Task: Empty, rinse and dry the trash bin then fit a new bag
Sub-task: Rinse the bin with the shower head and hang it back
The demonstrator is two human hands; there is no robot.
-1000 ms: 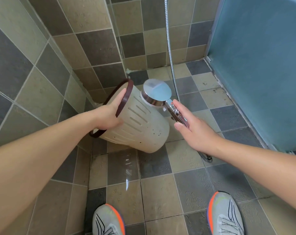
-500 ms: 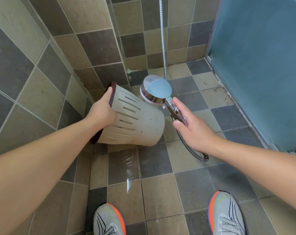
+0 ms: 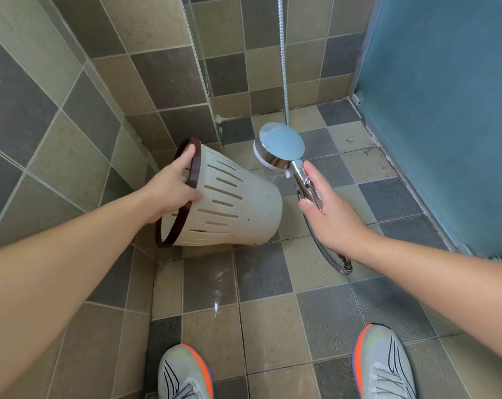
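Tiled shower corner, viewed from above. Trash bin (image 3: 238, 208), cream plastic with slotted sides and a dark brown rim (image 3: 176, 197), held tipped on its side above the floor (image 3: 261, 321), mouth turned toward the left wall (image 3: 57, 110), closed base pointing right. Left hand (image 3: 172, 191) gripping the rim: fingers curled over the brown ring into the mouth, thumb laid along the outside of the slotted wall. Shower head (image 3: 280, 146), round and chrome with a white collar, held just beside the upper right of the bin, face angled down toward the bin's side; faint spray visible between head and bin near the base. Right hand (image 3: 330, 208) wrapped around the chrome handle (image 3: 307, 185), thumb extended along its upper side, fingers curled beneath. Metal hose (image 3: 284, 67) hanging vertically against the back wall behind the head; second run of hose (image 3: 327, 254) looping from below the right hand down to the floor, ending in a fitting. Floor tiles wet and glossy beneath and in front of the bin. Frosted blue panel (image 3: 439, 110) along the right side. Two grey shoes (image 3: 186, 372) with orange trim at the bottom edge, toes pointing toward the bin, well apart from it.
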